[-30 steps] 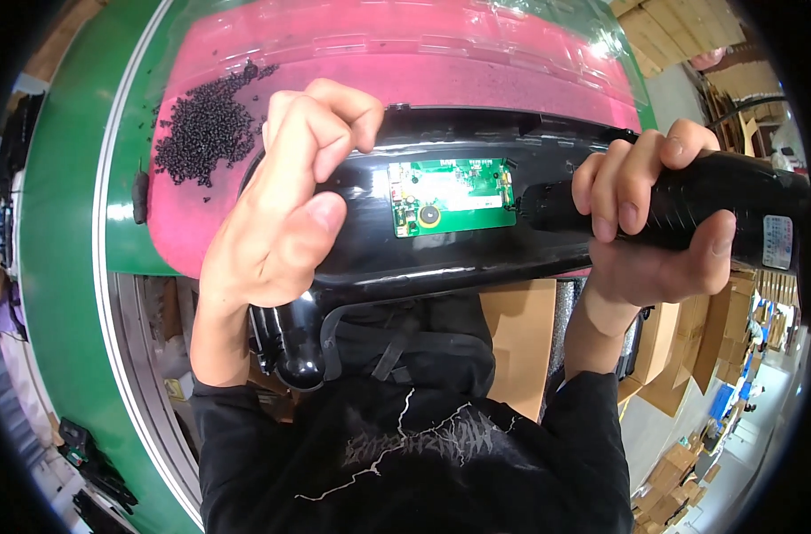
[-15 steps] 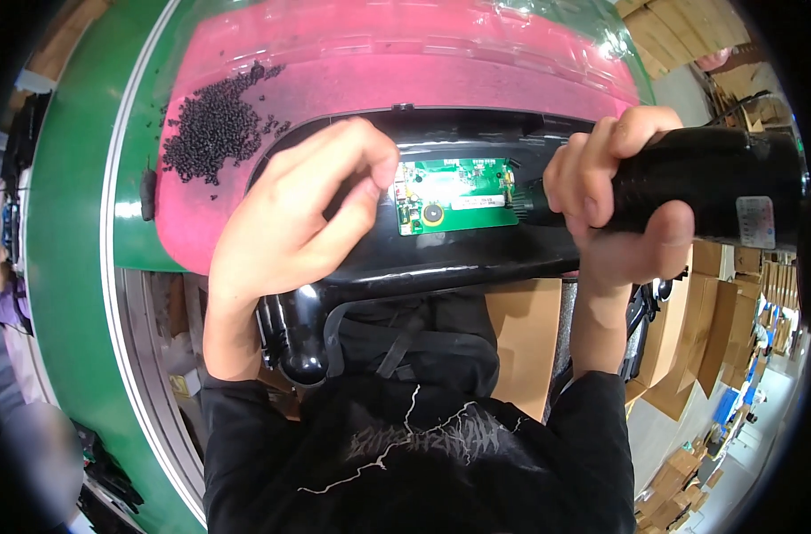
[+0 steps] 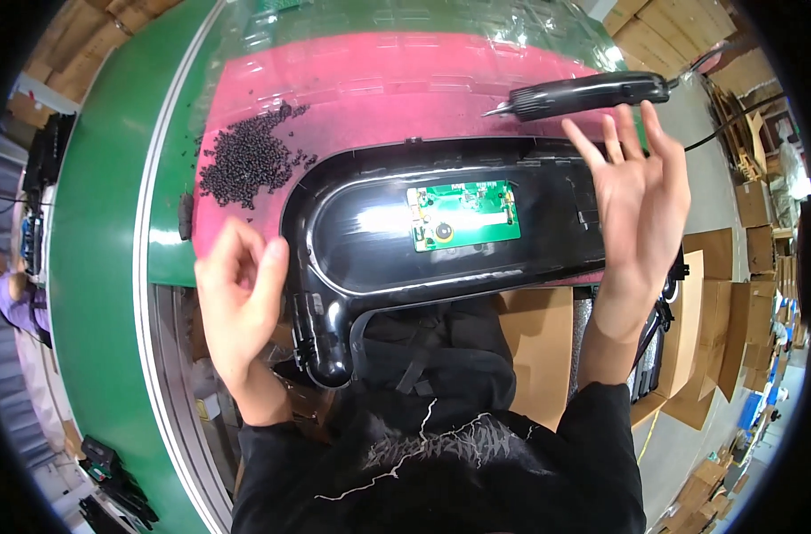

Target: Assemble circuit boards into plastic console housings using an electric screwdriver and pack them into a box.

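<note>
A green circuit board [image 3: 466, 216] lies inside a long, curved black plastic housing [image 3: 361, 276] with a rounded stub at its lower left. My right hand [image 3: 639, 191] is raised over the housing's right end, fingers spread, holding nothing. Beyond it, a black corded electric screwdriver [image 3: 592, 96] rests on its side, its thin bit pointing left. To the left of the housing is my left hand [image 3: 241, 298], its fingers curled inward and its thumb standing up. Whatever those fingers may hold is hidden. A heap of small black screws [image 3: 247, 158] sits farther off, beyond the left hand.
A pink mat [image 3: 361, 107] covers part of the green table [image 3: 103, 294], with clear plastic [image 3: 334, 71] over its far side. A dark stick-like piece [image 3: 186, 216] lies by the mat's left edge. Cardboard boxes [image 3: 535, 343] stand below and right. A person [image 3: 18, 294] is at far left.
My right hand has let go of the screwdriver, which now lies on the far side, and has opened. My left hand has drawn back from the circuit board toward the lower left.
</note>
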Demonstrator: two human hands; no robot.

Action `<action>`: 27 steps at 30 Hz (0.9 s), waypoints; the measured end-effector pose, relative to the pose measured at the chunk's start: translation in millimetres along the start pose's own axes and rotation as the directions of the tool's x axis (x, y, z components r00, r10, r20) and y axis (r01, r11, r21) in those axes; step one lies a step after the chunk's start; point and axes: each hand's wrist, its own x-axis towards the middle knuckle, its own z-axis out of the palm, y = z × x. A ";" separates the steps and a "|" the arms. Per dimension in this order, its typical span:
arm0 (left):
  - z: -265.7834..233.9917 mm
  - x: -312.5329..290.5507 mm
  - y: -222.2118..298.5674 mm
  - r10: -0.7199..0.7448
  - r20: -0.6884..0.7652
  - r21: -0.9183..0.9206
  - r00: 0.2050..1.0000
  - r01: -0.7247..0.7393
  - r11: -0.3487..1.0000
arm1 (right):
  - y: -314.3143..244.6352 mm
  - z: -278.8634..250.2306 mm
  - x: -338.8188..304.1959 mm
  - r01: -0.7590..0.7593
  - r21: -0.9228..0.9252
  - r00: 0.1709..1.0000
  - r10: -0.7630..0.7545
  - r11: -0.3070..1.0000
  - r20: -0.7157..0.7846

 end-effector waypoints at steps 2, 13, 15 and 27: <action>1.6 -14.9 -1.1 -0.090 0.168 0.184 0.982 0.058 0.981 | 3.5 11.8 -30.6 0.252 -0.224 0.965 -0.226 0.941 0.133; 46.5 -78.8 -23.3 -0.222 0.498 -0.822 0.838 0.538 0.188 | -70.9 85.2 -87.3 0.989 -0.079 0.107 0.242 -0.122 0.964; 48.3 -82.4 -26.6 -0.227 0.464 -0.858 0.856 0.498 0.125 | -65.7 86.7 -80.5 0.985 0.109 -0.065 0.291 -0.137 0.955; -51.5 -75.9 -40.9 -0.001 -0.375 -0.922 0.927 -0.373 0.109 | -36.9 95.8 -55.8 0.962 0.193 -0.203 -0.032 -0.195 0.979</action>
